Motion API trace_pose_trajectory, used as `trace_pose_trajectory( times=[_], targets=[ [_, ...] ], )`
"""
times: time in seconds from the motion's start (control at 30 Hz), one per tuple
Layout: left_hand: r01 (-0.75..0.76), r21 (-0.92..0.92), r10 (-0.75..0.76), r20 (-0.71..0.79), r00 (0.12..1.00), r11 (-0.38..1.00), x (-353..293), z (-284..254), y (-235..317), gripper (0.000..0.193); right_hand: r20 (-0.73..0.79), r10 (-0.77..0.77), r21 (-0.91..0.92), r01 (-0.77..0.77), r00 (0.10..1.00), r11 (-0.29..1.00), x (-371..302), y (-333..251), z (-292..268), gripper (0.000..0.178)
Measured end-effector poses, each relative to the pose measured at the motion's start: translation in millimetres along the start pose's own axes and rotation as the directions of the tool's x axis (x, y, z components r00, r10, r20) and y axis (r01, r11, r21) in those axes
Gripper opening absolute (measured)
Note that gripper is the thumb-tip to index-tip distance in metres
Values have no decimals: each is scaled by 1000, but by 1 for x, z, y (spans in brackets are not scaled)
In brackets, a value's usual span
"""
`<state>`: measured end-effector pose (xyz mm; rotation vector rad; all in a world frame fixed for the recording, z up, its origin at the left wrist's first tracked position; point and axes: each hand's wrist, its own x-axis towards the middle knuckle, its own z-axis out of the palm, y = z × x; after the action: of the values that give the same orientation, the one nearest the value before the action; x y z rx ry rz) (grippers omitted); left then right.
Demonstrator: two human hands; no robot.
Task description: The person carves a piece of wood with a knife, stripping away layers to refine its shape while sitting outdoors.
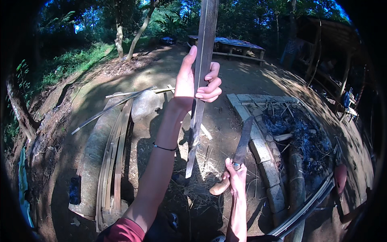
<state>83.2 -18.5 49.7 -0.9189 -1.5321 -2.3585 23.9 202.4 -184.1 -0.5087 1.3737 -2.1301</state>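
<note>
Wood strip [206,40], clasped in left hand [186,82]; knife [244,141], handle gripped by right hand [238,174]; hazard: a glancing stroke could cut the bare left forearm [159,173] nearby.

Your long wooden strip [207,44] is dark grey-brown with a paler line along it. Your knife [242,144] has a dark grey blade [245,132] and a tan handle [219,187]. Your sleeve [130,229] is deep red, your bracelet [163,148] black. The planks [118,161] show brown, the boulder [144,107] pale grey, the blocks [261,151] grey. The ash [316,153] is bluish-grey, the plants [68,70] bright green, and the brown ground [282,82] is dappled with light and shade.
</note>
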Motion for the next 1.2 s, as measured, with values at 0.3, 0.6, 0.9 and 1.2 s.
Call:
trace_pose_trajectory(
  times=[0.3, 0.6, 0.9, 1.2],
  targets=[
    [80, -106, -77, 26, 997, 991, -6, 16, 1, 74, 79, 40, -128, -30, 996, 991, 10, 55, 40, 26],
    [195, 237, -155, -176, 972, 952, 20, 12, -7, 81, 145, 50, -61, -42, 988, 997, 19, 70, 56, 22],
    [472, 584, 34, -651, 758, 660, -6, -8, -9, 102, 81, -17, 75, 11, 997, 997, 43, 82, 33, 21],
    [527, -153, -503, -599, 623, 836, -267, -27, -124, 62, 5, -171, 61, 171, 985, 983, 58, 43, 17, 28]
  ],
)
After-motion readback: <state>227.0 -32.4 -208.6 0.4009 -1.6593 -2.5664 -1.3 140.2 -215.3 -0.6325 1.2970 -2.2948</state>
